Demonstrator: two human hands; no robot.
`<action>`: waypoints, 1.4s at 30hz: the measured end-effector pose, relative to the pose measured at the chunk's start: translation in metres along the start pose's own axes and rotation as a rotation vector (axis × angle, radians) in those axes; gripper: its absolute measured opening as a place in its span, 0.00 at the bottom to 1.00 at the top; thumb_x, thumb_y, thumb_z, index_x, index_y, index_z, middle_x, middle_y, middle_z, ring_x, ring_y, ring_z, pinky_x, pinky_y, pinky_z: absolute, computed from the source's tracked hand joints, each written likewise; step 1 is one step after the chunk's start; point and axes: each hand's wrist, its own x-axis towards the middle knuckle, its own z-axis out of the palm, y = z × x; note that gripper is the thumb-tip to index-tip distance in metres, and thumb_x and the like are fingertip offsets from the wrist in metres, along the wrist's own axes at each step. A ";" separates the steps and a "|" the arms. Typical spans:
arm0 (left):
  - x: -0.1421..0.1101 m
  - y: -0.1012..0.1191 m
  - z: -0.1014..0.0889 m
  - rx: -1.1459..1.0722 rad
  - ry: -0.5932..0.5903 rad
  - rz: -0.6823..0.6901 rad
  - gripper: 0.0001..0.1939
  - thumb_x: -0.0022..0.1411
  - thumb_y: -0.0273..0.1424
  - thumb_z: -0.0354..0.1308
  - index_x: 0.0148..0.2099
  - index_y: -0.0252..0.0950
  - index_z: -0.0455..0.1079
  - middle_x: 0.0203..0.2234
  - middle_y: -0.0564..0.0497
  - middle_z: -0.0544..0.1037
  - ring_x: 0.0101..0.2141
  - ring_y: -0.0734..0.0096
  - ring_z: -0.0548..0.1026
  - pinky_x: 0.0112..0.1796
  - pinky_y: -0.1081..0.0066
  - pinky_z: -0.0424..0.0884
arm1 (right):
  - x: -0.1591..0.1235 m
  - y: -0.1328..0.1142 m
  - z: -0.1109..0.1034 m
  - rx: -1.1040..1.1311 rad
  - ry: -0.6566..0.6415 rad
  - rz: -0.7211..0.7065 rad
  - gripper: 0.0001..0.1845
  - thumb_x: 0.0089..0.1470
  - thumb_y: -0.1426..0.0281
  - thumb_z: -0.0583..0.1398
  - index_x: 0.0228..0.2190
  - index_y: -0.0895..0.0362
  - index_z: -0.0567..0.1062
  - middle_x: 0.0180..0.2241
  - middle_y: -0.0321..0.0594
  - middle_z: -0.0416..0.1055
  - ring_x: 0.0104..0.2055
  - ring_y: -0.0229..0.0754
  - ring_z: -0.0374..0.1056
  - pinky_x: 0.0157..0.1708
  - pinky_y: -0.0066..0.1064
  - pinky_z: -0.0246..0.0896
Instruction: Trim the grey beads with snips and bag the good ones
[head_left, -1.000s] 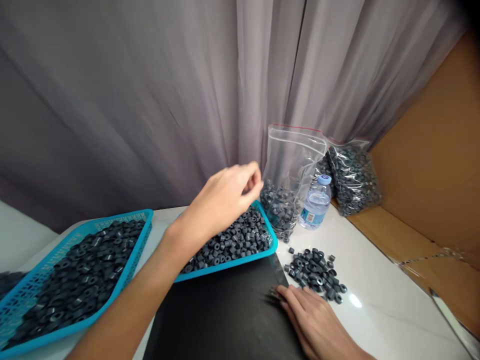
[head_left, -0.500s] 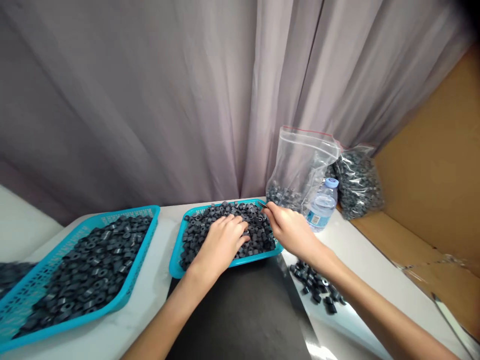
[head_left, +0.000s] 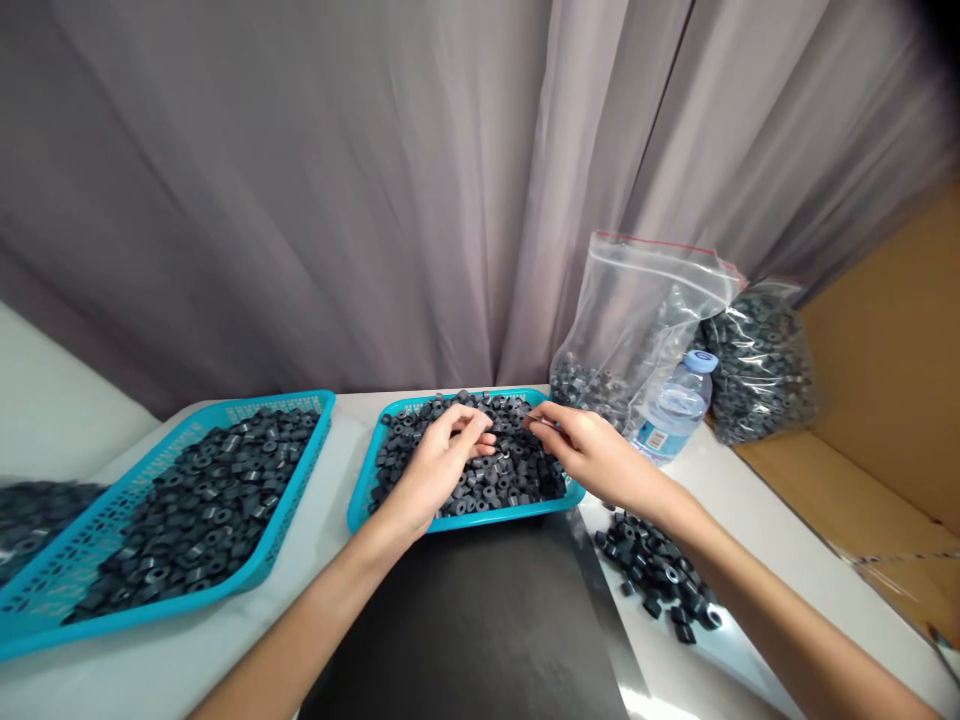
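Note:
Small black ring-shaped parts (head_left: 491,490) fill the middle blue plastic basket (head_left: 465,519). Just above them is my left hand (head_left: 444,455), thumb and index finger drawn together; whatever lies between them is too small to make out. To its right, my right hand (head_left: 589,445) is closed around a thin, dark, narrow tool (head_left: 541,420) whose tip points left toward my left hand. The tool's kind cannot be told, as my fingers cover most of it.
A larger blue basket (head_left: 262,560) of similar parts stands at left. A loose pile of parts (head_left: 660,570) lies right of a black mat (head_left: 472,620). Behind are an open zip bag (head_left: 637,300), a water bottle (head_left: 675,410), a full bag (head_left: 765,370) and a cardboard box (head_left: 885,370).
My left hand has lifted off the parts, turned, and brought thumb and index finger together. My right hand's tool now points more toward the left hand. The view has shifted slightly.

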 end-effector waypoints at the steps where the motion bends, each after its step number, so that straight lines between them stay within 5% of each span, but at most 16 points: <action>1: -0.002 -0.001 0.003 -0.054 0.013 -0.034 0.08 0.63 0.37 0.60 0.37 0.37 0.73 0.35 0.51 0.74 0.39 0.68 0.75 0.47 0.66 0.71 | 0.001 0.002 0.001 0.037 0.002 -0.002 0.11 0.66 0.65 0.53 0.39 0.55 0.73 0.34 0.37 0.74 0.33 0.38 0.67 0.35 0.28 0.56; 9: -0.009 0.004 0.010 -0.314 0.045 -0.186 0.06 0.64 0.24 0.57 0.37 0.33 0.75 0.39 0.45 0.79 0.44 0.68 0.76 0.52 0.68 0.70 | 0.003 0.002 0.015 0.254 0.034 0.022 0.17 0.63 0.58 0.55 0.32 0.58 0.74 0.27 0.34 0.67 0.28 0.35 0.60 0.28 0.25 0.56; 13: -0.011 0.007 0.010 -0.383 -0.002 -0.249 0.08 0.66 0.24 0.56 0.39 0.30 0.77 0.37 0.44 0.80 0.38 0.72 0.76 0.44 0.73 0.72 | 0.004 0.005 0.026 0.251 0.111 0.066 0.15 0.62 0.60 0.57 0.31 0.58 0.74 0.27 0.35 0.69 0.28 0.36 0.62 0.29 0.27 0.57; 19: -0.007 0.006 0.002 -0.417 -0.052 -0.382 0.14 0.67 0.28 0.51 0.36 0.28 0.76 0.34 0.41 0.79 0.31 0.73 0.73 0.33 0.76 0.71 | 0.009 0.015 0.039 0.191 0.227 0.085 0.11 0.55 0.63 0.65 0.37 0.56 0.78 0.39 0.41 0.75 0.40 0.42 0.70 0.42 0.33 0.63; 24: -0.008 0.013 -0.006 -0.438 -0.210 -0.456 0.11 0.61 0.24 0.49 0.34 0.29 0.73 0.27 0.48 0.72 0.20 0.82 0.62 0.16 0.83 0.56 | 0.009 0.012 0.045 0.165 0.173 0.053 0.08 0.55 0.64 0.66 0.37 0.52 0.81 0.39 0.38 0.76 0.42 0.41 0.72 0.42 0.30 0.64; 28: -0.010 0.016 -0.007 -0.450 -0.278 -0.510 0.09 0.60 0.26 0.50 0.32 0.30 0.71 0.22 0.57 0.59 0.17 0.85 0.50 0.14 0.84 0.48 | 0.006 0.007 0.049 0.102 0.147 0.080 0.05 0.57 0.67 0.64 0.36 0.51 0.81 0.39 0.36 0.77 0.41 0.41 0.73 0.39 0.30 0.62; 31: -0.012 0.015 -0.004 -0.460 -0.315 -0.521 0.10 0.63 0.27 0.49 0.33 0.30 0.70 0.22 0.59 0.55 0.17 0.85 0.47 0.15 0.85 0.48 | 0.004 0.004 0.050 0.060 0.150 0.096 0.05 0.57 0.67 0.63 0.37 0.51 0.80 0.39 0.36 0.76 0.41 0.41 0.72 0.38 0.31 0.60; 38: -0.012 0.021 -0.006 -0.378 -0.300 -0.521 0.14 0.65 0.30 0.47 0.34 0.29 0.72 0.24 0.54 0.64 0.18 0.85 0.56 0.16 0.84 0.53 | 0.005 0.006 0.050 0.116 0.156 0.093 0.05 0.56 0.72 0.61 0.34 0.52 0.78 0.37 0.34 0.75 0.39 0.40 0.70 0.38 0.30 0.57; 42: -0.003 0.023 -0.019 -0.211 -0.246 -0.463 0.14 0.64 0.31 0.50 0.30 0.30 0.71 0.20 0.58 0.57 0.16 0.87 0.48 0.14 0.85 0.44 | 0.009 0.014 0.053 0.259 0.176 0.100 0.05 0.57 0.67 0.60 0.34 0.54 0.77 0.37 0.36 0.75 0.38 0.41 0.70 0.39 0.31 0.59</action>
